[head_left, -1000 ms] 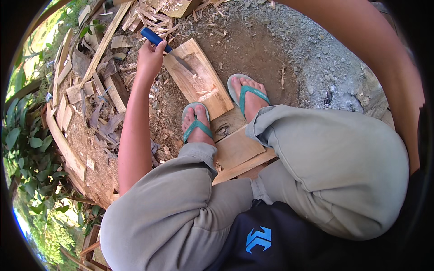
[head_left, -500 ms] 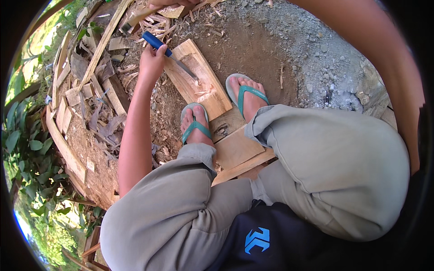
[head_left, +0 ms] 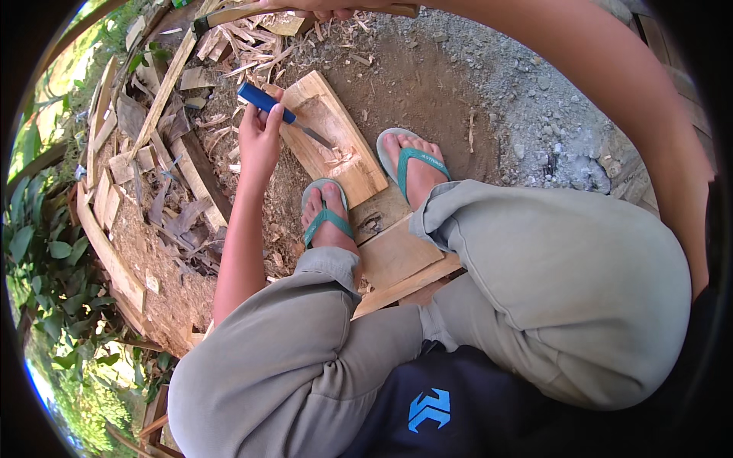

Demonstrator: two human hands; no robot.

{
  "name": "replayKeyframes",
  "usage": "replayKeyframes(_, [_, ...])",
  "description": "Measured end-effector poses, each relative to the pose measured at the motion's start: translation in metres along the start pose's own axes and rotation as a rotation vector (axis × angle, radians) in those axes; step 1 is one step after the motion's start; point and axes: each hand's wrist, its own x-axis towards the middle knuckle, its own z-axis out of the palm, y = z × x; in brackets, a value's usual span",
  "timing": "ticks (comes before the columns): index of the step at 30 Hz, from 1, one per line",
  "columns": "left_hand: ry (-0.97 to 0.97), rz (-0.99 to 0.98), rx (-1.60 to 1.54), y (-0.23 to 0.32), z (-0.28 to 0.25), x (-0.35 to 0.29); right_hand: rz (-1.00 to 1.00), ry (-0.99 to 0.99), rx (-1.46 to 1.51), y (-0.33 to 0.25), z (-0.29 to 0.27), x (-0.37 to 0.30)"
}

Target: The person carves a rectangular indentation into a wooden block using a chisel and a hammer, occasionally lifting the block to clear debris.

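My left hand [head_left: 260, 141] is closed round the blue handle of a chisel [head_left: 263, 101]. The steel blade slants down to the right, its tip in a hollow cut into a pale wooden board [head_left: 328, 84]. Fresh shavings [head_left: 343, 159] lie by the tip in the hollow. At the top edge, my right hand [head_left: 324, 8] grips a long wooden-handled tool [head_left: 237, 13] with a dark end at its left; the picture's edge cuts off part of the hand. My feet in green-strapped flip-flops [head_left: 328, 217] rest against the board's near end, one on each side.
Beneath and nearer me lie flat wooden planks [head_left: 401, 252]. Wood chips [head_left: 248, 38] and splinters litter the ground at the upper left, beside scrap strips and dry leaves [head_left: 183, 217]. Grey gravel [head_left: 534, 99] spreads to the right, and green plants [head_left: 46, 244] grow at the far left.
The wooden-handled tool in my right hand has swung up and left, away from the chisel, and more of its handle shows. My left hand keeps the chisel in the hollow, with a slight shift.
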Motion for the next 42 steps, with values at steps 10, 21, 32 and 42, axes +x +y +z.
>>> replayKeyframes(10, [0.140, 0.046, -0.308, 0.031, -0.035, -0.041, 0.056, 0.010, 0.519, 0.017, 0.020, -0.035])
replayKeyframes(21, [-0.061, 0.007, -0.307, 0.020, -0.013, -0.051, 0.265, -0.002, 0.586, 0.007, 0.051, -0.101])
replayKeyframes(32, [0.224, 0.214, -0.417, 0.034, -0.030, -0.030, 0.331, -0.044, 0.675, 0.006, 0.051, -0.103])
replayKeyframes(42, [0.049, 0.165, -0.298, 0.009, -0.014, -0.046, 0.341, -0.064, 0.651, 0.002, 0.059, -0.107])
